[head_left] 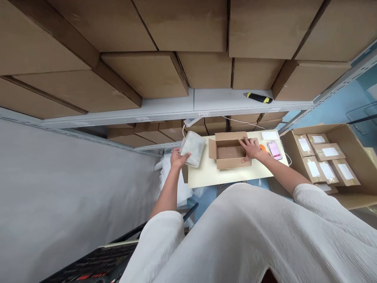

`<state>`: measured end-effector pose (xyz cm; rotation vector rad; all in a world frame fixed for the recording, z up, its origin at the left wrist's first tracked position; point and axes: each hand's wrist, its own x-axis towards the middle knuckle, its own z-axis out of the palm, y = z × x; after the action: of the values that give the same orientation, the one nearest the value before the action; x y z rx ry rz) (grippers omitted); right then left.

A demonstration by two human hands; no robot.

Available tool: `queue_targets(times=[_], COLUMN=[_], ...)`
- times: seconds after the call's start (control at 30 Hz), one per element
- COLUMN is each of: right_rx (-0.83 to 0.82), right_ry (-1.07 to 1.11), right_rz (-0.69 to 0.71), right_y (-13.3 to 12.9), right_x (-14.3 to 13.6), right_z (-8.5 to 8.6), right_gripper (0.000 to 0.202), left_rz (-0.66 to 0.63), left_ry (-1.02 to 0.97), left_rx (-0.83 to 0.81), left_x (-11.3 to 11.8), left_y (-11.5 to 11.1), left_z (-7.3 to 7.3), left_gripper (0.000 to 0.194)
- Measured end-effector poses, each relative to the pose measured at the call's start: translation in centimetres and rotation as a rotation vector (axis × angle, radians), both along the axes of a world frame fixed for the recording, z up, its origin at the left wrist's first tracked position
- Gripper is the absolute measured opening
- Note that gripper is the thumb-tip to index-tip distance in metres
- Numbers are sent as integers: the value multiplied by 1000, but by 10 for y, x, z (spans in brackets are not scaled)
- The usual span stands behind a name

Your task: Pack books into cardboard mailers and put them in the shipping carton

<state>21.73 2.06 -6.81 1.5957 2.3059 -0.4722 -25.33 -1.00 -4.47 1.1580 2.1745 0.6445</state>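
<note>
At the left end of the pale yellow table [203, 180], my left hand [179, 158] grips a flat, whitish wrapped packet [193, 149] by its lower left edge. An open cardboard box [234, 162] rests beside it at the middle of the table, with its left flap folded out and bare cardboard showing inside. My right hand [250, 149] lies over the box's right end with its fingers spread, touching the edge.
An orange item [263, 148], a phone [275, 150] and a white label stack [269, 135] lie at the table's right. A large carton [365, 165] holds several labelled boxes. Above, a shelf [171, 105] carries cartons and a black-yellow cutter [259, 98].
</note>
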Motion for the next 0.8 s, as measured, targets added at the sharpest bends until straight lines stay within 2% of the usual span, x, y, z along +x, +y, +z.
queue_targets(times=[0.07,0.17,0.23,0.3,0.4,0.53,0.67,0.8], right_rx=[3,5,3,7,24,59,108,135], right_ry=[20,43,52,85,198,360,482,514], right_rz=[5,12,14,23,31,-27,-91,-94], right_y=[1,2,2,0,-5,-15,-22,-25], right_x=[0,1,3,6,13,26,38,45], right_z=[-2,-4,-4,-4,-3,-2,1,6], right_gripper=[160,161,162,160,157,156,152,138], left_rz=[-25,-169,-281,-387,-574,-751,-876,-960], left_ry=[-6,-90,-153,-200,-222,-126,-75,-128], left_rx=[62,196,245,255,225,143,40,-70], left_x=[-10,-11,2,27,76,134,169,190], left_y=[-5,-8,-4,6,27,54,74,85], left_z=[32,77,98,108,104,78,54,36], left_gripper=[56,59,59,58,53,44,46,42])
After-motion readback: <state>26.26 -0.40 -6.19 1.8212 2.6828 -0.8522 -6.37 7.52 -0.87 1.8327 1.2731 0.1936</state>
